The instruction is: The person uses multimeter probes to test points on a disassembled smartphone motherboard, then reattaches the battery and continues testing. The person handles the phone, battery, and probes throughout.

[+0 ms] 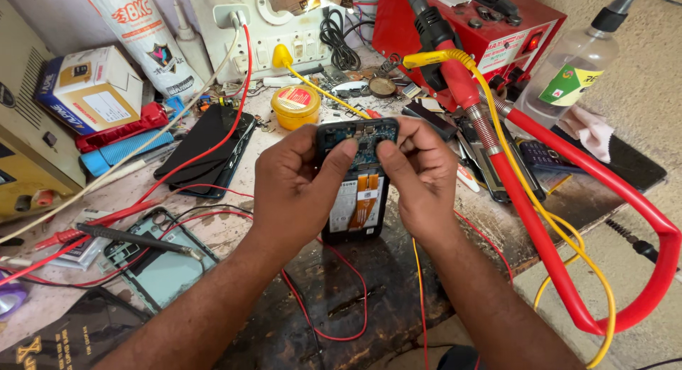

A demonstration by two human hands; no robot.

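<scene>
I hold an opened phone (357, 199) upright over the worn workbench (234, 235), its back cover off so the battery, orange flex strips and blue circuit board show. My left hand (295, 189) grips its left side with the thumb pressing near the top of the board. My right hand (419, 178) grips the right side, its thumb also on the upper board. Both thumbs nearly meet at the top.
A black phone (209, 150) and a teal phone back cover (160, 263) lie left. Behind are a yellow paste tin (295, 106), a power strip (284, 29), a red rework station (469, 29), a clear spray bottle (575, 64). Red and yellow wires cross the bench.
</scene>
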